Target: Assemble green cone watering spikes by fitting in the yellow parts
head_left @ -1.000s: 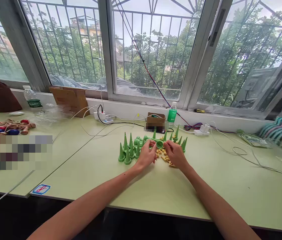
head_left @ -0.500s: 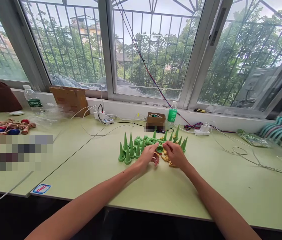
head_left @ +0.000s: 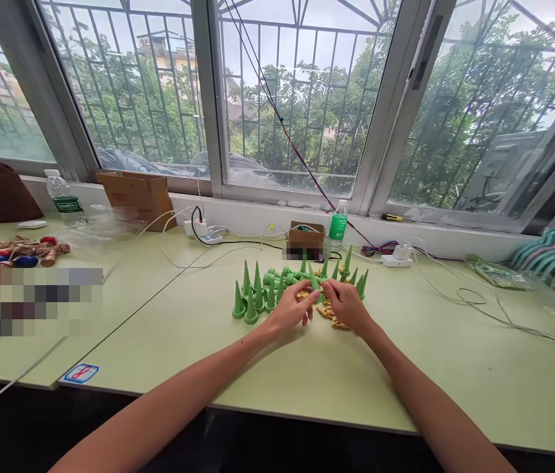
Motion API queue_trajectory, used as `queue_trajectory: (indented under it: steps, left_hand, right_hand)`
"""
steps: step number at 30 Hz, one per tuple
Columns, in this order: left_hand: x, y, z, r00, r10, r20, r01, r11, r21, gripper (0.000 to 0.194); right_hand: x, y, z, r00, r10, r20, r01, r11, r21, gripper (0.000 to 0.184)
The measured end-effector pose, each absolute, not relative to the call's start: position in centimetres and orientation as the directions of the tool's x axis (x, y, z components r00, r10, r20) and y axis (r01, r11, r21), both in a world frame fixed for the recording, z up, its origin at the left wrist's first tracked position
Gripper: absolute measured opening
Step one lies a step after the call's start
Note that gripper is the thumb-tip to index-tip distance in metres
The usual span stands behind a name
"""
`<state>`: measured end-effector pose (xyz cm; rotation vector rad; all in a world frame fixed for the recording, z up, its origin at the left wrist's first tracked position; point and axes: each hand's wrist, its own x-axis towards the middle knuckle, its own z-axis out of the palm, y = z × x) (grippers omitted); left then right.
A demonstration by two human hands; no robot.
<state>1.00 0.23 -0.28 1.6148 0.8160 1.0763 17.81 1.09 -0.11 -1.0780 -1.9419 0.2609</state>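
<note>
My left hand (head_left: 295, 303) is closed around a green cone-shaped plastic spike (head_left: 312, 276), its point tilted upward. Close on its right side, my right hand (head_left: 343, 302) has thumb and fingers pinched together at the spike; whatever lies between them is hidden. Several green spikes (head_left: 251, 309) stand point-up on their wide round bases to the left, and more stand behind the hands. Green ribbed tube-like pieces (head_left: 272, 276) lie in a heap beyond my left hand. Small yellowish pieces (head_left: 327, 314) are scattered on the table below and between the hands.
Along the window side stand a small cardboard box (head_left: 307, 239), a green-labelled bottle (head_left: 339, 223) and power strips (head_left: 396, 260) with cables. Wooden toys (head_left: 21, 253) lie at the far left. Hangers (head_left: 548, 259) are stacked at the right. The pale table's front edge (head_left: 307, 412) runs nearby.
The spike in my left hand has turned: its round open base faced me before, and its point now rises. Both hands stay in nearly the same place.
</note>
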Motion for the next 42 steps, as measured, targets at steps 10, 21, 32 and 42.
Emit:
queue_trajectory:
  steps: [10, 21, 32, 42]
  left_hand:
    - [1.30, 0.27, -0.79, 0.295, 0.866, 0.404, 0.132, -0.456, 0.880, 0.025]
    - [1.42, 0.20, -0.42, 0.202, 0.871, 0.449, 0.210, -0.486, 0.848, 0.023]
    - [1.29, 0.58, -0.73, 0.127, 0.929, 0.347, 0.147, -0.363, 0.920, 0.036]
    - [1.44, 0.58, -0.14, 0.313, 0.949, -0.024, -0.072, 0.049, 0.996, 0.061]
  right_hand:
    - [17.83, 1.18, -0.15, -0.241, 0.785, 0.571, 0.616, 0.578, -0.536, 0.040]
    - [17.44, 1.20, -0.17, -0.221, 0.772, 0.596, 0.599, 0.590, -0.541, 0.042]
    - [17.39, 1.02, -0.07, -0.149, 0.789, 0.596, 0.556, 0.565, -0.610, 0.039]
    - [17.38, 0.87, 0.01, -0.196, 0.780, 0.594, 0.537, 0.592, -0.601, 0.036]
